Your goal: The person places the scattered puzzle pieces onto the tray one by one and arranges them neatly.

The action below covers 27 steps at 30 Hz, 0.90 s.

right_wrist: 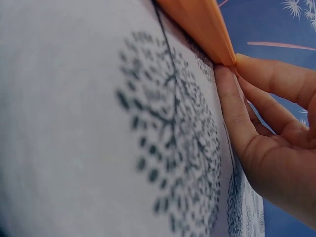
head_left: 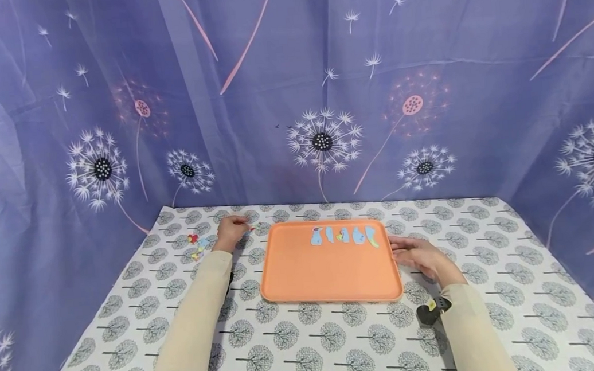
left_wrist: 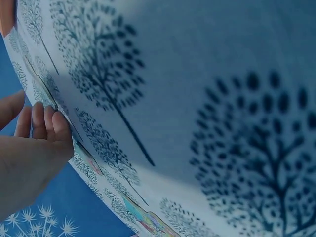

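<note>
An orange tray (head_left: 329,269) lies on the table, with a row of several flat light-blue puzzle pieces (head_left: 358,236) along its far side. My right hand (head_left: 421,256) is at the tray's right edge; in the right wrist view its thumb and fingers (right_wrist: 236,106) pinch the rim. Left of the tray, my left hand (head_left: 232,232) is low over the table, palm side toward the tray. Its fingertips are right at a flat puzzle piece (left_wrist: 43,86), and the thumb stands apart from the fingers. Farther left lie loose pieces: a red one (head_left: 192,238), a light-blue one (head_left: 202,242) and a yellow one (head_left: 197,254).
The table has a white cloth (head_left: 308,351) printed with grey trees. Purple curtains (head_left: 251,125) with dandelions hang behind it and at both sides. A black band with a small device (head_left: 430,313) sits on the right wrist.
</note>
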Each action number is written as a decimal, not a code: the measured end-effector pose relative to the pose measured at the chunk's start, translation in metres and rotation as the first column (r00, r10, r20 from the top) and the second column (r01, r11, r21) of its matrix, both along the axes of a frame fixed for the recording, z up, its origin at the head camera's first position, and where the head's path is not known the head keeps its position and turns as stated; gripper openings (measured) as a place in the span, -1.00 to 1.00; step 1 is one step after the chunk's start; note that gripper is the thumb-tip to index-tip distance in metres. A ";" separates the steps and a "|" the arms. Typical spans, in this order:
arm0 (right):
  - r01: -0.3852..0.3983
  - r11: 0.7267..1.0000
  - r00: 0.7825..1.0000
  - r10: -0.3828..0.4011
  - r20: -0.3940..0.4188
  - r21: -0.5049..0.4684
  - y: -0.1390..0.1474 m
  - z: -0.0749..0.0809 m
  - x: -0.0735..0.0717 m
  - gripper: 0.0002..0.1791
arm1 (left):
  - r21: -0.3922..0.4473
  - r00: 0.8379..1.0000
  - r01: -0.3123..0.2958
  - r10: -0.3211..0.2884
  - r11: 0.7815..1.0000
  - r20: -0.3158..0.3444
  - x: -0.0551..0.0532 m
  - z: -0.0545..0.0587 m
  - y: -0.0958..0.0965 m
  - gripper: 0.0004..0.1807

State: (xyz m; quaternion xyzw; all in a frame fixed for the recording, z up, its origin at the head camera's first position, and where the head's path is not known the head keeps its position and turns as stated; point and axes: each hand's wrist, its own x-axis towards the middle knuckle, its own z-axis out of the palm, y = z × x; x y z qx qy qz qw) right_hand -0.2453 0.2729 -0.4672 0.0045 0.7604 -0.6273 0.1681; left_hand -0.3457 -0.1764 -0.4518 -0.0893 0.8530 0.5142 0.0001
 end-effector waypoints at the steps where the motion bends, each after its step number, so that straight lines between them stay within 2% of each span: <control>1: 0.002 1.000 1.000 -0.002 -0.001 -0.004 0.000 0.000 0.000 -0.25 | -0.004 1.000 0.001 -0.001 1.000 0.004 0.000 0.000 0.000 -0.67; 7: 0.003 1.000 1.000 -0.003 -0.002 -0.020 0.001 -0.002 0.000 -0.24 | -0.028 0.999 -0.009 0.010 1.000 0.037 0.002 -0.002 0.005 -0.69; 16: 0.005 1.000 1.000 -0.005 0.008 -0.026 0.000 -0.002 0.001 -0.24 | -0.146 0.999 0.039 -0.034 0.988 0.041 0.007 -0.003 0.011 -0.62; 22: -0.007 1.000 1.000 0.007 0.008 -0.028 0.000 0.000 0.002 -0.24 | -0.113 0.999 0.026 -0.022 0.993 0.031 0.008 -0.003 0.012 -0.61; 27: -0.007 1.000 1.000 0.007 0.004 -0.024 0.000 0.000 0.002 -0.24 | -0.101 1.000 -0.013 0.014 0.995 0.009 0.008 -0.005 0.011 -0.66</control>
